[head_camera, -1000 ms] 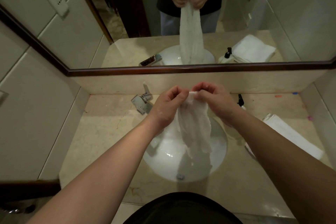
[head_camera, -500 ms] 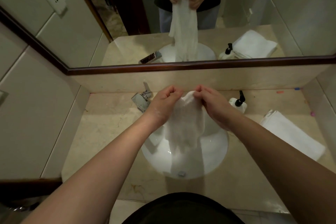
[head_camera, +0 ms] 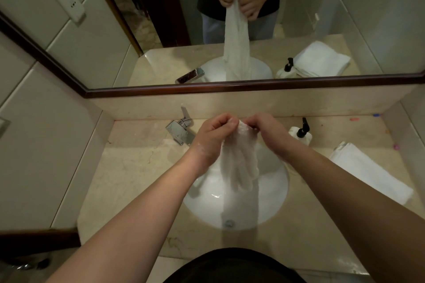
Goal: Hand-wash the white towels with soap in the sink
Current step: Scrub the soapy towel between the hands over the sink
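Observation:
A wet white towel (head_camera: 240, 161) hangs bunched over the round white sink (head_camera: 273, 204). My left hand (head_camera: 212, 138) grips its top edge from the left, with suds on the wrist. Close beside it, my right hand (head_camera: 269, 135) pinches the same top edge from the right. The towel's lower end dangles above the basin, over the drain (head_camera: 229, 223). A soap pump bottle (head_camera: 301, 134) with a black nozzle stands behind the sink on the right. A folded white towel (head_camera: 370, 174) lies on the counter at the right.
The chrome faucet (head_camera: 180, 128) sits behind the sink on the left. A beige marble counter (head_camera: 138, 167) surrounds the basin. A framed mirror (head_camera: 230, 85) on the back wall reflects my hands and the towel. Tiled walls close both sides.
Both hands stayed together at the towel's top edge, shifting slightly as they work it. The towel swung and hangs more gathered and narrower than half a second ago.

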`<state>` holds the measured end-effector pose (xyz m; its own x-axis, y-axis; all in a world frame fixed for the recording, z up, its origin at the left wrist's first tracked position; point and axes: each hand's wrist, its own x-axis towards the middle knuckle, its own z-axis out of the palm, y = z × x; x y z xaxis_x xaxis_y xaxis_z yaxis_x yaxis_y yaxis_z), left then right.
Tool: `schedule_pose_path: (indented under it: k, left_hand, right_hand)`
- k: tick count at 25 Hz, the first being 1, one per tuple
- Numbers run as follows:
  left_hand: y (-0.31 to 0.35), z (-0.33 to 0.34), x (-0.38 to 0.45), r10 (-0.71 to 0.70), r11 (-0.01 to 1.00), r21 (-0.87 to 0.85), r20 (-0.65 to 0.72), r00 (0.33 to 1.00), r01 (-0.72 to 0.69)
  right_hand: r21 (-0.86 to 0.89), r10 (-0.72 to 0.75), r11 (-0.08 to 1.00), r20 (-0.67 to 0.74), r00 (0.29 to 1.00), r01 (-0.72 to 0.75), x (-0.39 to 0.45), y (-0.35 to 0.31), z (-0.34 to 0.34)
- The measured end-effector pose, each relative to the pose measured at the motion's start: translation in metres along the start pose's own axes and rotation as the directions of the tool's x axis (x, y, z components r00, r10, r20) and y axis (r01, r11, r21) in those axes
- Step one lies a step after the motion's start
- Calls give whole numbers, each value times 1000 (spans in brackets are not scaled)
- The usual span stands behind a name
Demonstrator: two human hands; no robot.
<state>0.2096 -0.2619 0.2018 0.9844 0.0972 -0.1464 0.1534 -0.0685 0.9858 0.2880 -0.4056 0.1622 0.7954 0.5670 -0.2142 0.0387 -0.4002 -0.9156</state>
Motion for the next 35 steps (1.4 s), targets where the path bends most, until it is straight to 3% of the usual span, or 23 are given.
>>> schedule_pose_path:
  k: [2, 6, 9, 11, 13, 16, 19, 21, 27, 35]
  left_hand:
    - [2, 0, 1, 21, 995, -96, -38, 999, -24]
    - [6, -10, 4, 63, 996, -50, -81, 995, -67]
    - [2, -22, 6, 27, 996, 86, -136, 990, -15]
    - [-2, -30, 5, -27, 998, 59, -187, 982, 39]
    - [-4, -34, 6, -73, 996, -60, -214, 974, 61]
    - [-9, -31, 7, -99, 993, -79, -159, 982, 87]
    - [-17, -40, 6, -139, 990, -36, -209, 968, 135]
    - [-26, -55, 9, -104, 989, 78, -239, 965, 126]
    - [-44, -97, 12, -135, 965, 198, -182, 974, 171]
    - [-49, -124, 26, -44, 999, 18, -82, 996, 45]
  right_hand:
    - [-114, 2, 994, 29, 1000, 2, 4, 13, 1]
    - [127, 88, 988, -35, 995, -83, -2, 27, -2]
    - [275, 96, 960, -140, 985, -54, -10, 17, -7]
    - [328, 95, 944, -177, 980, -32, -17, 12, -6]
    - [253, 93, 966, -158, 983, -51, -21, 20, 2]
    - [-4, 181, 983, -119, 976, -183, -19, 41, 17]
    - [11, 177, 984, -120, 977, -177, -15, 38, 21]
    - [91, 156, 986, -191, 969, -141, -13, 26, 22]
    - [177, 105, 984, -441, 892, -28, -6, -17, 48]
    - [256, 128, 965, -650, 749, 58, 10, -47, 77]
